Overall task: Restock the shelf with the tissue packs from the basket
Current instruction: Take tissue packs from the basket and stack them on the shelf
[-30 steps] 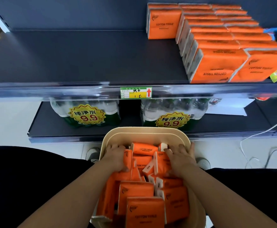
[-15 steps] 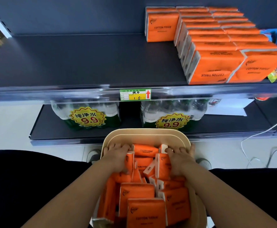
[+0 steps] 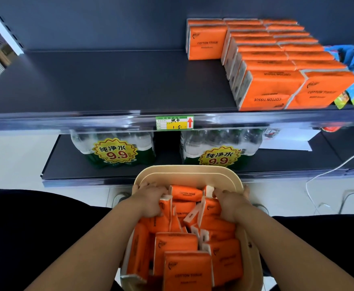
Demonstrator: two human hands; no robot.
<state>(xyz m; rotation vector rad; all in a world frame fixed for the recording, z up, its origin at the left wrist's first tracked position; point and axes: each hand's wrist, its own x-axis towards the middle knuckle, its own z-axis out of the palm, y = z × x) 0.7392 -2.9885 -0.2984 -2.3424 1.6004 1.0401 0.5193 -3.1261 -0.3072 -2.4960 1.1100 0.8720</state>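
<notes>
Across the top, a dark shelf [image 3: 108,80], with stocked rows [image 3: 276,66] of orange cotton-tissue packs standing on its right part and a couple more just left of them at the back. Beside those, at the far right, blue snack packets [image 3: 353,66]. Below, on a lower shelf [image 3: 66,164], two shrink-wrapped water bundles [image 3: 113,150] with yellow 9.9 stickers. In front of that, close to the body, a beige basket [image 3: 188,173] full of loose tissue packs [image 3: 182,250], some flat, some on edge. At the basket's far end, left hand [image 3: 150,199] with fingers [image 3: 161,191] curled over an upright pack on the left side. Opposite, right hand [image 3: 230,203] with fingers [image 3: 218,193] curled over the white edges of packs on the right side. On the shelf lip, a green-and-yellow price tag [image 3: 174,122] with a red arrow.
</notes>
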